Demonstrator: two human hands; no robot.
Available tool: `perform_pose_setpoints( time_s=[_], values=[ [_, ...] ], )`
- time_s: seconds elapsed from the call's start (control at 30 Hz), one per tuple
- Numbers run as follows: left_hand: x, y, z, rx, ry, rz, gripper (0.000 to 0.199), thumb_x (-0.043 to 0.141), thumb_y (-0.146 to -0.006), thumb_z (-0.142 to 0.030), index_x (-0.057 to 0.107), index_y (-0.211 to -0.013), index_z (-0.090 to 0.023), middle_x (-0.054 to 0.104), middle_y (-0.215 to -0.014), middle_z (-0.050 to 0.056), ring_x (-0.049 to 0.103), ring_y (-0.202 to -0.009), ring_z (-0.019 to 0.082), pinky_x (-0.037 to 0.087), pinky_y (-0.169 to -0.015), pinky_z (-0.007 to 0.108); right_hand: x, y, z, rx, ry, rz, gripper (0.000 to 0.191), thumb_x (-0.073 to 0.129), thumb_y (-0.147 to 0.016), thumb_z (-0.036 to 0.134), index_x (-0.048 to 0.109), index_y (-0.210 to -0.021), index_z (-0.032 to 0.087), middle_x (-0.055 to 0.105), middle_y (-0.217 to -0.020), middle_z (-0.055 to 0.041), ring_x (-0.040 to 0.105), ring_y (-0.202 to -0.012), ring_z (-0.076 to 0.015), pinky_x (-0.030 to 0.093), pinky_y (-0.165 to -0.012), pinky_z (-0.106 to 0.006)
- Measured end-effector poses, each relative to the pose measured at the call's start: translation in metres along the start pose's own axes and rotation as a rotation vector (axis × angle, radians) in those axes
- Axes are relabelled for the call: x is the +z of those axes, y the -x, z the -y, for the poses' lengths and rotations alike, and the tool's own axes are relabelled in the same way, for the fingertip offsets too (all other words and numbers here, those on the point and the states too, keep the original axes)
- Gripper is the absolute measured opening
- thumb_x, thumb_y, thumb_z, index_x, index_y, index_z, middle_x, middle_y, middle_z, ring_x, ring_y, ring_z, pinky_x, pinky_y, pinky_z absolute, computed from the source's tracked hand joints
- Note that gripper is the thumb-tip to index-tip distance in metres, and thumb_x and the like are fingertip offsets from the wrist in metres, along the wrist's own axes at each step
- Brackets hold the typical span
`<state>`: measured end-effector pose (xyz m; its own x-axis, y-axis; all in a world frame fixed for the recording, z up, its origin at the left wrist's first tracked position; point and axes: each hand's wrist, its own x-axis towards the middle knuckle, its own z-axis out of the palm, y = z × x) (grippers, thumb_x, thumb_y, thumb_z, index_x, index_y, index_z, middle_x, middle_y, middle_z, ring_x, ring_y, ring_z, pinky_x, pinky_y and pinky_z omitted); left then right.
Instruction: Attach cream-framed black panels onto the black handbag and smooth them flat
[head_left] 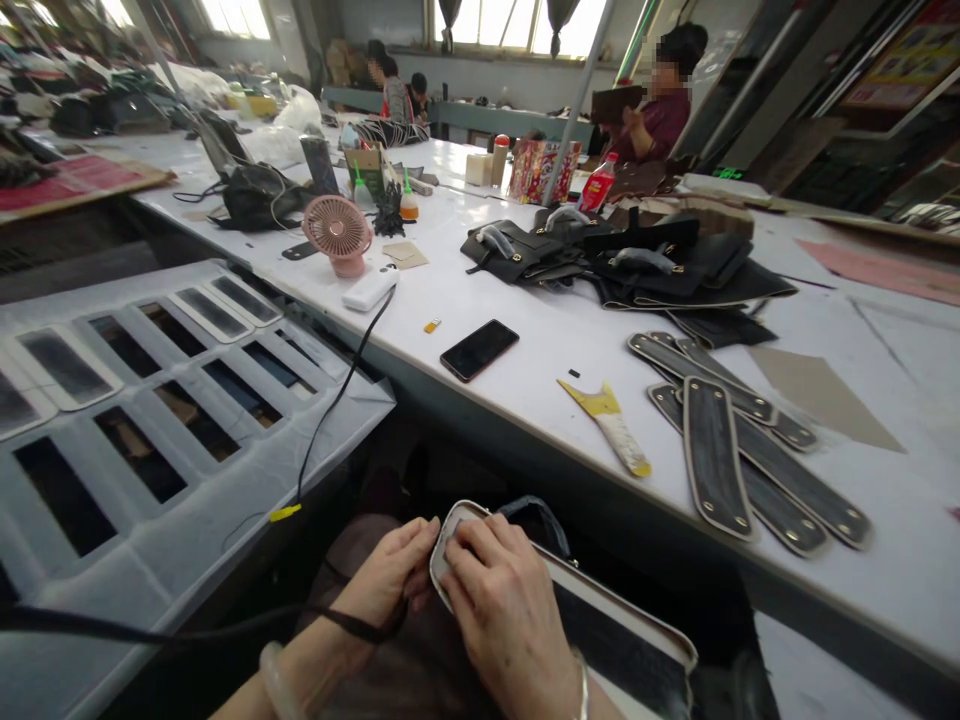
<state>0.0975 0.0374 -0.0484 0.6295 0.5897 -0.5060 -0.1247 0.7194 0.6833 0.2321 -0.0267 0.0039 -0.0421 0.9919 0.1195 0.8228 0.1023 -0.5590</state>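
A black bag piece with a pale edge (pixel 619 625) lies across the person's lap, its rounded end toward the middle of the view. My left hand (pixel 397 570) is closed at the left side of that end, thumb and fingers pinched on its rim. Bent over the same end, my right hand (pixel 499 590) presses its fingertips on the pale inner surface. Whether anything small is under those fingertips is hidden. A dark handle in clear wrap (pixel 536 515) shows behind the piece. A black strap or cord passes by my left wrist.
On the white table (pixel 525 430) are a phone (pixel 480 350), a yellow-and-white tool (pixel 609 425), black strips (pixel 718 455), black bags (pixel 637 250) and a pink fan (pixel 337 235). A slotted white rack (pixel 187 530) stands left. People sit farther back.
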Motion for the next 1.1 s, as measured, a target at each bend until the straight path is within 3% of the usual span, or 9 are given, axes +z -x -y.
perform_pose_setpoints(
  time_s=[0.17,0.33,0.47,0.57,0.63,0.7,0.87,1.0,1.1],
  values=[
    [0.005,0.006,-0.007,-0.069,-0.043,0.002,0.048,0.066,-0.075,-0.059,0.040,-0.072,-0.019,0.029,-0.051,-0.011,0.023,-0.044,0.004,0.024,-0.043,0.018,0.006,0.002,-0.001,-0.022,-0.016,-0.065,0.013,0.055,-0.087,0.011,0.062,-0.089,0.022,0.062,-0.096,-0.0018,0.051,-0.089,-0.0223,0.039,-0.078,-0.037],
    [0.005,0.003,-0.010,0.015,-0.496,-0.136,0.052,0.055,-0.076,-0.070,0.036,-0.070,-0.021,0.034,-0.056,-0.009,0.031,-0.047,0.008,0.026,-0.045,0.021,0.008,0.006,-0.005,-0.035,-0.051,-0.122,0.021,0.052,-0.083,0.007,0.064,-0.094,0.020,0.063,-0.097,-0.0061,0.053,-0.089,-0.0245,0.042,-0.080,-0.039],
    [0.006,0.003,-0.017,0.153,-0.878,-0.173,0.044,0.042,-0.088,-0.060,0.036,-0.069,-0.021,0.036,-0.061,-0.007,0.036,-0.057,0.011,0.031,-0.053,0.023,-0.012,0.006,-0.011,-0.035,-0.294,-0.117,0.024,0.045,-0.086,0.006,0.064,-0.088,0.020,0.063,-0.088,-0.0051,0.056,-0.083,-0.0211,0.045,-0.077,-0.034],
    [0.010,0.005,-0.020,0.146,-0.959,-0.166,0.039,0.036,-0.092,-0.055,0.037,-0.073,-0.021,0.039,-0.061,-0.007,0.041,-0.055,0.011,0.031,-0.052,0.023,-0.038,-0.015,-0.015,0.013,-0.336,-0.047,0.023,0.047,-0.091,0.012,0.066,-0.083,0.021,0.063,-0.083,-0.0027,0.056,-0.081,-0.0176,0.045,-0.074,-0.029],
    [0.011,0.006,-0.020,0.119,-0.945,-0.167,0.037,0.035,-0.092,-0.054,0.039,-0.076,-0.021,0.041,-0.061,-0.007,0.042,-0.052,0.011,0.032,-0.050,0.023,-0.051,-0.043,-0.018,0.050,-0.191,0.133,0.020,0.052,-0.092,0.018,0.069,-0.082,0.022,0.064,-0.087,-0.0025,0.057,-0.088,-0.0175,0.044,-0.078,-0.028],
    [0.011,0.006,-0.019,0.101,-0.911,-0.162,0.037,0.037,-0.092,-0.055,0.040,-0.077,-0.021,0.041,-0.061,-0.007,0.042,-0.051,0.011,0.032,-0.048,0.023,-0.055,-0.077,-0.020,0.064,-0.006,0.443,0.023,0.052,-0.094,0.028,0.072,-0.087,0.020,0.066,-0.095,-0.0048,0.058,-0.094,-0.0189,0.043,-0.080,-0.029],
    [0.007,0.003,-0.018,0.060,-0.787,-0.126,0.040,0.046,-0.086,-0.059,0.037,-0.076,-0.022,0.037,-0.063,-0.008,0.039,-0.049,0.009,0.034,-0.045,0.021,-0.039,-0.145,-0.023,-0.017,0.013,1.005,0.009,0.076,-0.073,0.026,0.076,-0.077,0.018,0.061,-0.057,0.0028,0.059,-0.063,-0.0131,0.041,-0.053,-0.020],
    [0.003,0.001,-0.017,-0.014,-0.640,-0.065,0.044,0.051,-0.081,-0.063,0.040,-0.081,-0.021,0.040,-0.064,-0.008,0.039,-0.047,0.008,0.034,-0.041,0.020,-0.028,-0.163,-0.021,-0.051,0.017,1.276,0.013,0.072,-0.078,0.020,0.076,-0.090,0.016,0.055,-0.050,0.0070,0.055,-0.054,-0.0095,0.045,-0.053,-0.017],
    [0.000,0.002,-0.020,-0.008,-0.679,-0.035,0.044,0.052,-0.081,-0.062,0.045,-0.086,-0.019,0.043,-0.065,-0.007,0.039,-0.046,0.008,0.032,-0.041,0.019,-0.026,-0.166,-0.019,-0.122,0.051,1.344,0.019,0.074,-0.077,0.020,0.076,-0.096,0.018,0.055,-0.049,0.0076,0.054,-0.053,-0.0101,0.044,-0.054,-0.019]
  ],
)
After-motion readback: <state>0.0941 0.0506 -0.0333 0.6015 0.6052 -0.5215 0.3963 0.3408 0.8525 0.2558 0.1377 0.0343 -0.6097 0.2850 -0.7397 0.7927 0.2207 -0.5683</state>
